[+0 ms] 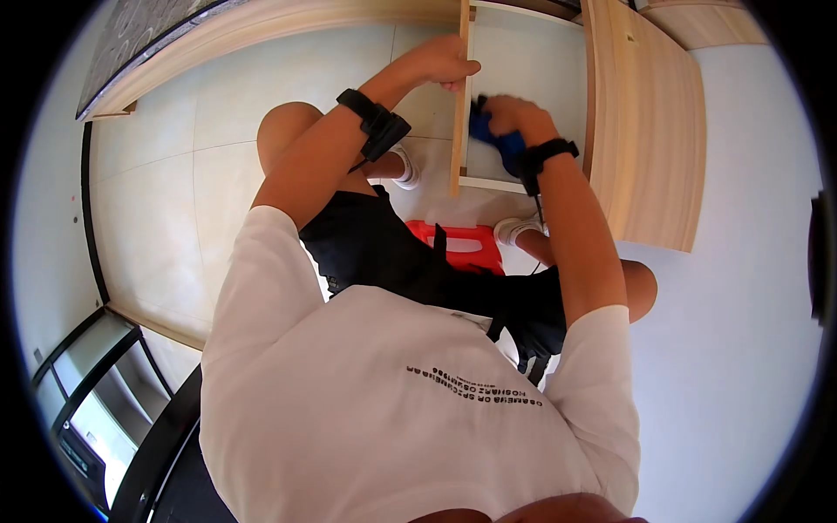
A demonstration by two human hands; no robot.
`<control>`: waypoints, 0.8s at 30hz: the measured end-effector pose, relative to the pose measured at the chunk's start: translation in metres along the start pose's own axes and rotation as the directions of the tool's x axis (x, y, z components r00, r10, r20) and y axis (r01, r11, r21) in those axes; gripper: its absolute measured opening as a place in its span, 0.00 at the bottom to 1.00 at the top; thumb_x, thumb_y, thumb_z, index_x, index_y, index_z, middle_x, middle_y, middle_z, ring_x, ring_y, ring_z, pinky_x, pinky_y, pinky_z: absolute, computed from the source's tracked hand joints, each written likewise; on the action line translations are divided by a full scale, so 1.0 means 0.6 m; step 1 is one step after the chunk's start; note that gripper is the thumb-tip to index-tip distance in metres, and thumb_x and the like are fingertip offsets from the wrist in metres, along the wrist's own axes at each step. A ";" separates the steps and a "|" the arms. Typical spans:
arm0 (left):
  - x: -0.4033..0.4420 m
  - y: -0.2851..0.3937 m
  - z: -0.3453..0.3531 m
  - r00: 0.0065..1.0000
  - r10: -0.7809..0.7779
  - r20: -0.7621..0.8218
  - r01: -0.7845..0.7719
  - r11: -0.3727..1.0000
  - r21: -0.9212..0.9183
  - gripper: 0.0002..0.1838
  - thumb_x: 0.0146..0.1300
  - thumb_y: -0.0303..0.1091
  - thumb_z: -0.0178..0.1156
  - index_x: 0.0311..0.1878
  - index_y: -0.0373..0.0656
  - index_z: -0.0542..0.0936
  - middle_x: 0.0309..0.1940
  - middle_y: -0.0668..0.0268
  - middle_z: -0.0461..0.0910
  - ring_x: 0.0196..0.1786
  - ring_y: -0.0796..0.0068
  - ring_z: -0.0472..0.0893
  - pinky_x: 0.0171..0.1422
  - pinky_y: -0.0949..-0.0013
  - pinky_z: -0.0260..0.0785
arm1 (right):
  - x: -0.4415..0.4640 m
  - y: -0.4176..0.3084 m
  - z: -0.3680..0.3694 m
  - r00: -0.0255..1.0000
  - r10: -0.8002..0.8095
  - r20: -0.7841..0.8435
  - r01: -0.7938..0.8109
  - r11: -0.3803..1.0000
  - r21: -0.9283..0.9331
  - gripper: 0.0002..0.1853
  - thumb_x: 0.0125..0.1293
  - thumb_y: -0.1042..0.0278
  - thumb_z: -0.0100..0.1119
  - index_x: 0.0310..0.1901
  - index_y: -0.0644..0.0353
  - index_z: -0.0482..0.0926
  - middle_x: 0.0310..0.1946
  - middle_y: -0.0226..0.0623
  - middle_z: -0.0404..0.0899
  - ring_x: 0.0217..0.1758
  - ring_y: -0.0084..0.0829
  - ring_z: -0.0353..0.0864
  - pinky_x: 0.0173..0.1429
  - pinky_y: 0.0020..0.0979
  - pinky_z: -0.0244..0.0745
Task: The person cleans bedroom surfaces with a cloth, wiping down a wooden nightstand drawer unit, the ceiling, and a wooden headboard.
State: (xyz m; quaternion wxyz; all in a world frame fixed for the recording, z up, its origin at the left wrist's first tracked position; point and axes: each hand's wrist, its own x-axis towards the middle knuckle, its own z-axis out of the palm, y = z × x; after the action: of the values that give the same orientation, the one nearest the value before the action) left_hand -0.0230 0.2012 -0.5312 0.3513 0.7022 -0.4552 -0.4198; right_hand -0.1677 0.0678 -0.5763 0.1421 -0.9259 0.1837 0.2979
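A pulled-out drawer [532, 74] with a pale inside and wooden edges extends from a light wooden cabinet [649, 131]. My left hand [440, 61] is at the drawer's front panel [463, 113], its fingers closed around the upper edge. Inside the drawer, near the front panel, my right hand [516, 115] is closed on a dark blue cloth [497, 144], somewhat blurred by motion. Part of the cloth hangs below the hand toward the drawer's side. Black straps with devices are on both wrists.
Below the drawer, a red plastic stool [488, 248] shows between my legs. My feet in white shoes [514, 228] rest on the tiled floor [227, 131]. A wooden-edged unit [253, 39] runs along the upper left, and a white wall [750, 261] stands at the right.
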 end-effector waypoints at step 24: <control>-0.007 0.014 0.008 0.997 -0.058 -0.055 0.067 0.984 0.168 0.25 0.63 0.39 0.53 0.11 0.37 0.78 0.12 0.60 0.78 0.16 0.67 0.79 0.29 0.66 0.76 | 0.071 0.019 -0.048 0.943 -0.072 -0.324 0.017 0.985 -0.171 0.25 0.58 0.56 0.63 0.56 0.56 0.78 0.57 0.47 0.71 0.61 0.53 0.69 0.61 0.47 0.73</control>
State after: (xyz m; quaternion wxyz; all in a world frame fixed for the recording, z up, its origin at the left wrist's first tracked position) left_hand -0.0316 0.2016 -0.5246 0.2884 0.7538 -0.4581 -0.3726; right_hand -0.1259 0.0362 -0.5815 0.0386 -0.9752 0.1582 0.1500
